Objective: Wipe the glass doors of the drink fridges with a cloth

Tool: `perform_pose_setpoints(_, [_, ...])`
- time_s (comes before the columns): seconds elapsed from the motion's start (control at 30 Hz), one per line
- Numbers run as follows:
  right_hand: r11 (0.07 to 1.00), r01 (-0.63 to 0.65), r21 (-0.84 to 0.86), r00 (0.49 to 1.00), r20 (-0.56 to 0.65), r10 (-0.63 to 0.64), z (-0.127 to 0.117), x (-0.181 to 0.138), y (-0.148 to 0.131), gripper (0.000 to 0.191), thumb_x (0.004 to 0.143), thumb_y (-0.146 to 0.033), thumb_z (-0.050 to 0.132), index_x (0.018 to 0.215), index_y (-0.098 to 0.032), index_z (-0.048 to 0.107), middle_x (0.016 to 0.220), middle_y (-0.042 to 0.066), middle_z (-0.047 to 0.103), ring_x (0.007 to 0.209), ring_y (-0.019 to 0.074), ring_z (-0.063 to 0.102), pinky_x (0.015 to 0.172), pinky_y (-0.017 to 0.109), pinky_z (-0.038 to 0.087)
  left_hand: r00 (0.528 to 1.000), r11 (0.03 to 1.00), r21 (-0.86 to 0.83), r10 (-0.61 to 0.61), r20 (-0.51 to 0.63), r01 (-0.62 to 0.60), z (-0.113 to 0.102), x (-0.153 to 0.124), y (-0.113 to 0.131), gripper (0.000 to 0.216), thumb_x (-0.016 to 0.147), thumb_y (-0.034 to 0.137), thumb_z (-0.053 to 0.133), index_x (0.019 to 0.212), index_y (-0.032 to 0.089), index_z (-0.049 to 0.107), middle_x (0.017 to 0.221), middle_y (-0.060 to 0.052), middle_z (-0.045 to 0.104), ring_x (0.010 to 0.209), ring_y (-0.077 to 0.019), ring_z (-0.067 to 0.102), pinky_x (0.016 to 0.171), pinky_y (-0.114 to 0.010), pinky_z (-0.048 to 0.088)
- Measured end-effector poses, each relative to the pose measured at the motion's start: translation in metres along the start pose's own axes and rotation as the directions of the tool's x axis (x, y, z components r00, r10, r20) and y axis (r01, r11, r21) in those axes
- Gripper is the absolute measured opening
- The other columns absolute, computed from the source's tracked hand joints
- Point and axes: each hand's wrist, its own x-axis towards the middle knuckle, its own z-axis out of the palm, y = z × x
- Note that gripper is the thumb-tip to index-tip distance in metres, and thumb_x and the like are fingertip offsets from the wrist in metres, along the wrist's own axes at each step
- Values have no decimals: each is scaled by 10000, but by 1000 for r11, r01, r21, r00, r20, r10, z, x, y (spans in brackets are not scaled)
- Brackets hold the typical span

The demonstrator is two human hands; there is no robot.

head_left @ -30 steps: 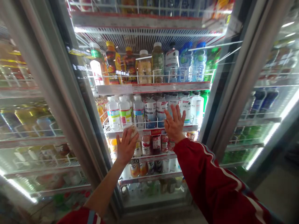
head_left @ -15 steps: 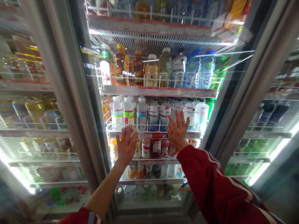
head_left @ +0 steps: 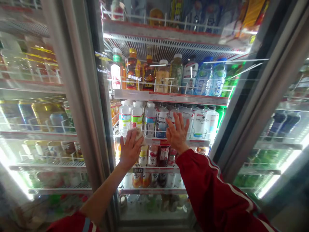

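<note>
A pale crumpled cloth (head_left: 138, 134) lies under the fingers of my left hand (head_left: 130, 149), pressed against the glass door of a drinks cooler. My right hand (head_left: 178, 132) is raised to its right with fingers spread and nothing in it. Whether its fingers touch the glass, I cannot tell. Behind the door, clear-capped bottles with a green and pink label (head_left: 136, 117) stand just above the cloth. White-labelled bottles (head_left: 200, 120) stand right of my right hand. Part of the lower bottle row is hidden behind both hands.
Metal door frames rise on the left (head_left: 80, 96) and right (head_left: 263, 87). Above the hands, a shelf (head_left: 169, 97) carries several coloured bottles. Lower down, a shelf with a "50" tag (head_left: 138, 170) holds more drinks. Neighbouring cooler sections flank both sides, with bright light strips (head_left: 272, 183).
My right hand has moved left across the front of the bottles, closer to my left hand. My left hand with the cloth has shifted slightly left against the shelves. The view has turned slightly.
</note>
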Motion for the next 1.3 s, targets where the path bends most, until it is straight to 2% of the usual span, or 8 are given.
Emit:
perform_pose_setpoints(0.07, [1000,-5,14,1000,-1,5,1,-1,-1,477,857,-214,443,1326,-290,413,1492,27,263,1396,233,177,1126,526,72,1000,1000,14,-10,-20,10,-1,-1,-6,331,855,221,498,1184,234,540,1502,-84,230,1395,-230,163,1140,-461,57])
perform_pose_setpoints(0.27, [1000,13,-6,999,-44,-13,0,-2,1,456,860,-209,446,1313,-269,437,1491,44,269,1392,237,193,1122,524,109,977,981,35,-184,-109,189,-6,5,-23,357,854,233,511,1210,200,522,1525,-89,144,1403,-249,123,1144,-449,55])
perform_pose_setpoints(0.4, [999,25,-23,998,-53,-26,1,-3,1,452,856,-217,449,1306,-261,447,1489,47,275,1392,235,195,1121,521,109,994,996,-14,-85,-75,84,-1,7,-10,325,851,219,504,1173,198,545,1522,-82,162,1401,-256,127,1144,-452,63])
perform_pose_setpoints(0.5, [999,23,-27,998,-56,-24,2,-3,1,426,856,-224,447,1281,-253,472,1487,47,281,1388,235,206,1119,522,112,997,1000,-25,-20,-71,19,-1,5,-13,313,847,214,509,1157,225,552,1512,-64,209,1396,-238,158,1145,-447,66])
perform_pose_setpoints(0.73, [999,35,-20,997,-66,-36,1,-3,2,410,851,-213,460,1259,-239,489,1476,57,305,1385,238,217,1118,516,126,969,982,-19,-187,-162,186,-10,14,-37,430,829,182,534,1253,241,488,1518,-75,184,1396,-250,159,1136,-452,122])
perform_pose_setpoints(0.97, [1000,23,-9,996,-88,-24,2,-2,1,461,847,-206,458,1303,-271,445,1475,40,308,1386,226,218,1124,505,118,998,998,-65,-2,-56,-2,-4,7,-20,360,838,198,516,1196,232,526,1523,-38,173,1397,-241,157,1147,-438,94])
perform_pose_setpoints(1.17, [1000,13,-10,996,-83,-14,2,-2,1,455,844,-215,451,1294,-276,452,1476,31,306,1386,223,217,1125,503,118,972,984,-19,-178,-151,177,-13,19,-47,442,828,171,534,1260,241,474,1524,-56,169,1402,-226,142,1144,-431,95])
perform_pose_setpoints(1.3, [1000,4,1,997,-73,-4,2,-2,1,436,851,-227,439,1284,-277,464,1478,20,301,1386,217,215,1126,504,119,987,993,-42,-113,-115,109,-10,28,-36,440,822,170,540,1255,225,478,1525,-63,160,1404,-239,123,1141,-441,113])
